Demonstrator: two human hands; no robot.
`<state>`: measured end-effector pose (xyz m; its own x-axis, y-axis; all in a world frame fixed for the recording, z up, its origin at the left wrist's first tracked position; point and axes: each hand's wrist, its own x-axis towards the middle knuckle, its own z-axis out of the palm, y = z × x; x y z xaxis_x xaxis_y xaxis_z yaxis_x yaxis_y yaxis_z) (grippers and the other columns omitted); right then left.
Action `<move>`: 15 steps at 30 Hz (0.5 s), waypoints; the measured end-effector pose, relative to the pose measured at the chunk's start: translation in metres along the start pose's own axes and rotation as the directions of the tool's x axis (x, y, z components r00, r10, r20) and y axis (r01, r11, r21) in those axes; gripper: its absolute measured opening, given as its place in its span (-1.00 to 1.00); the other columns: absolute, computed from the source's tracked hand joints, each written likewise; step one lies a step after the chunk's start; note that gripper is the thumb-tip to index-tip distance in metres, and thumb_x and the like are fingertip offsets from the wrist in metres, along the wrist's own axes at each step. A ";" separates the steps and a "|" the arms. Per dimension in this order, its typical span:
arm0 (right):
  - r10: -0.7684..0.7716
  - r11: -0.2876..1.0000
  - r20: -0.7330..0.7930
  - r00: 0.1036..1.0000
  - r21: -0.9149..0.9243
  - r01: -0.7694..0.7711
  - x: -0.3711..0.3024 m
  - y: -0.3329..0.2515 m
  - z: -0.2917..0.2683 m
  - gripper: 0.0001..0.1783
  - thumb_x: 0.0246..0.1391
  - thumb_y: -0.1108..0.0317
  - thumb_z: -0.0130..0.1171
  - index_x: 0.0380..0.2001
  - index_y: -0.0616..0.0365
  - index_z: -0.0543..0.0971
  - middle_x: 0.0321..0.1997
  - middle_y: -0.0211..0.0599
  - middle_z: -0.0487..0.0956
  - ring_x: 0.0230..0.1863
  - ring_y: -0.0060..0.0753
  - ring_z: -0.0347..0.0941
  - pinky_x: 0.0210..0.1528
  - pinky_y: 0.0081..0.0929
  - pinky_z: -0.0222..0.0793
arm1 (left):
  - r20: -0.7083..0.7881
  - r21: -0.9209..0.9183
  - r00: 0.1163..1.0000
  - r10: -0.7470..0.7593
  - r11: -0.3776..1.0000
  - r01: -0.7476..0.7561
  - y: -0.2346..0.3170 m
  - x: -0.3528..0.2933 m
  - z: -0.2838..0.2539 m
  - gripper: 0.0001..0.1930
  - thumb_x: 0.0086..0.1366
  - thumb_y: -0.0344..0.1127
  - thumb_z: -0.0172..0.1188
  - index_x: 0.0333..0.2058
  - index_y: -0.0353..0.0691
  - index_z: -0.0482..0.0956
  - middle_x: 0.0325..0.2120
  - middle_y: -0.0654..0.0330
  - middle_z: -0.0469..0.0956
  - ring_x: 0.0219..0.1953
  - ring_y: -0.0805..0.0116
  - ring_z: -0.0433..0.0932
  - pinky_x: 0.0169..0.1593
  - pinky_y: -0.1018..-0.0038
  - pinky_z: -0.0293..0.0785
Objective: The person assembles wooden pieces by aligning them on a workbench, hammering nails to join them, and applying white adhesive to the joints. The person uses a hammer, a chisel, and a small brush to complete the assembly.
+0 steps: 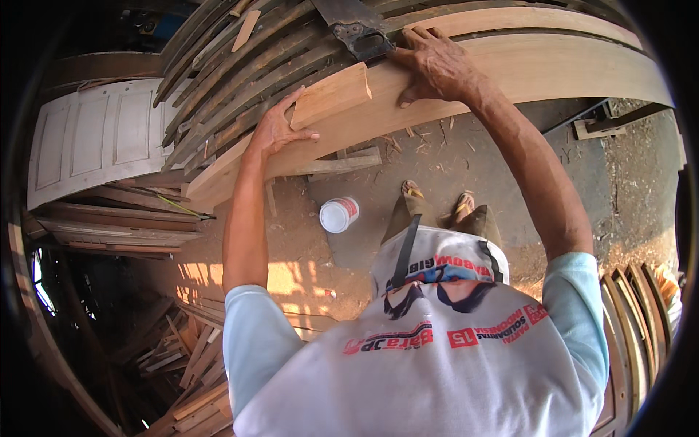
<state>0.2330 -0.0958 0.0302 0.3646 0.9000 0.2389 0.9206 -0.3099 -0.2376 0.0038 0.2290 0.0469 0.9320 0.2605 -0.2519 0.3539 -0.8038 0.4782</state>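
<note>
A long, pale wooden plank stretches across the slatted bench in front of me. My left hand is closed over the plank's upper edge, its thumb against the near face and its fingers beside the left end of a short wooden block. Farther right, my right hand also grips the plank, fingers over the top and thumb on the near side. Just left of those fingers lies a handsaw with a dark handle. Behind the plank runs another pale board.
Dark wooden slats form the bench top, with a small offcut on them. A white bucket stands on the floor among shavings. At left are a white panelled door and stacked boards; scrap wood lies lower left.
</note>
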 end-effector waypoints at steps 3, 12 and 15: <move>0.049 0.998 0.055 0.997 0.038 -0.052 0.016 0.007 -0.004 0.00 -0.38 -0.18 0.72 0.19 0.01 0.67 0.12 -0.16 0.59 0.36 -0.02 0.47 0.40 0.01 0.39 | 0.036 0.053 0.998 -0.044 0.998 0.042 -0.004 0.017 -0.008 0.28 -0.29 -0.06 0.84 0.52 0.06 0.40 0.42 -0.02 0.51 0.48 0.01 0.43 0.55 0.19 0.28; -0.023 0.993 -0.238 0.971 0.104 0.049 0.006 0.025 0.039 -0.17 -0.31 -0.38 0.61 -0.21 0.15 0.73 -0.18 -0.11 0.68 0.05 -0.05 0.65 0.21 -0.02 0.39 | 0.120 0.008 0.992 -0.023 1.000 0.022 -0.003 0.036 -0.007 0.05 -0.09 -0.24 0.76 0.43 -0.23 0.49 0.16 0.00 0.71 0.19 0.15 0.67 0.33 0.27 0.54; 0.054 0.993 -0.354 0.934 0.118 -0.012 -0.010 0.011 0.047 -0.16 -0.36 -0.38 0.62 -0.25 0.18 0.73 -0.20 -0.14 0.67 0.02 -0.03 0.62 0.21 -0.03 0.38 | 0.233 -0.163 0.963 -0.136 0.971 0.176 0.000 0.038 -0.003 -0.11 0.00 -0.27 0.73 0.33 -0.30 0.57 0.07 -0.01 0.74 0.11 0.19 0.71 0.21 0.29 0.62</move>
<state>0.2326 -0.0938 -0.0194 0.4393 0.7153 0.5435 0.8931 -0.2826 -0.3500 0.0399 0.2406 0.0399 0.8312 0.2350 -0.5039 0.5206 -0.6472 0.5569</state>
